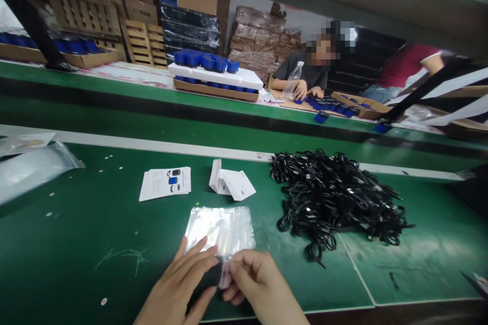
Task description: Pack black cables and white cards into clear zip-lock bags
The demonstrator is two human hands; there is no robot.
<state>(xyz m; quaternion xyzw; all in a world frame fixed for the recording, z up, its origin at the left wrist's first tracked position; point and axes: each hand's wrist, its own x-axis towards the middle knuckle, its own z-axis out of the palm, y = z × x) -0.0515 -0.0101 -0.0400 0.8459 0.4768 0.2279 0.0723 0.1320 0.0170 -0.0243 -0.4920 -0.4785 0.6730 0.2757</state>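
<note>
On the green bench in front of me lies a small stack of clear plastic bags [219, 223]. My right hand [263, 284] pinches the near edge of a plastic bag between thumb and fingers. My left hand [181, 284] rests at the stack's left side with its fingers stretched and apart, the fingertips on or close to the plastic. Just beyond the bags are a pile of printed leaflets [163, 184] and a fanned bunch of folded white papers [232, 183]. A large heap of coiled black cables [335, 198] lies to the right.
A larger plastic bag [34, 170] sits at the left. Behind a raised ledge, blue round items [208, 62] stand on a white box, near a clear bottle [293, 81]. A co-worker [305, 78] handles blue items there. A second person [407, 71] stands at the right.
</note>
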